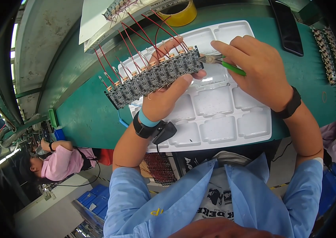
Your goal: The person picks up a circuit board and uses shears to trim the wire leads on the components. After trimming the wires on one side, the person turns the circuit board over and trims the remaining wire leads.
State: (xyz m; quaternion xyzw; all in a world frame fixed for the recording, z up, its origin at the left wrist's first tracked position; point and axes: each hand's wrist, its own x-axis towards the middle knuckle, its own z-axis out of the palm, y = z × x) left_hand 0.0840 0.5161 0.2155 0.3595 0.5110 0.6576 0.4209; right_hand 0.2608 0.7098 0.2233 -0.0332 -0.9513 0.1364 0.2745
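My left hand [166, 97] is closed around a long strip of circuit boards [152, 77], its thumb on the near side and its fingers behind. Red wires and small pale-tipped parts stand up along the strip's far edge. In my right hand [257, 67] is a pair of pliers or cutters with green handles [234, 68]. Their metal jaws [211, 59] reach the right end of the strip; whether they grip or only touch it I cannot tell. Beneath both hands lies a white plastic tray [257, 137] with moulded compartments.
A white box-like unit [126, 24] stands at the back, with a yellow tape roll [180, 15] beside it. A black phone [287, 27] and several board strips [326, 55] lie at right on the green table [84, 115]. Another person in pink [67, 158] works at left.
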